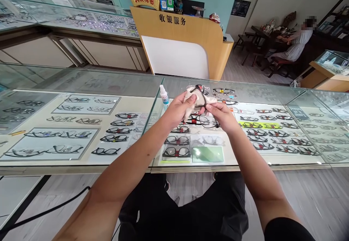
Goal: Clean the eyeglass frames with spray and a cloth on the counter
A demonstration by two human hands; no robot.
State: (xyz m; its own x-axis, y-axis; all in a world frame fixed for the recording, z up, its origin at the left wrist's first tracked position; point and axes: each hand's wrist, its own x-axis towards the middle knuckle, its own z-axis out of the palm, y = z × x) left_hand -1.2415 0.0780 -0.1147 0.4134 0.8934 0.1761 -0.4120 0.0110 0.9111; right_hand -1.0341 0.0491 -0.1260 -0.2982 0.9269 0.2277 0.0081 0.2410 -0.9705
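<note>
1. While the left hand (178,109) pinches a pale cloth (200,97) around dark eyeglasses (205,101), the right hand (222,115) pinches the frame's other side.
2. These eyeglasses are to the right of the spray bottle (164,96), above the worktop (139,104).
3. That bottle stands upright, near the left hand.
4. Nearer the person than the bottle, a green sheet (208,154) and display frames (176,152) show through the glass.
</note>
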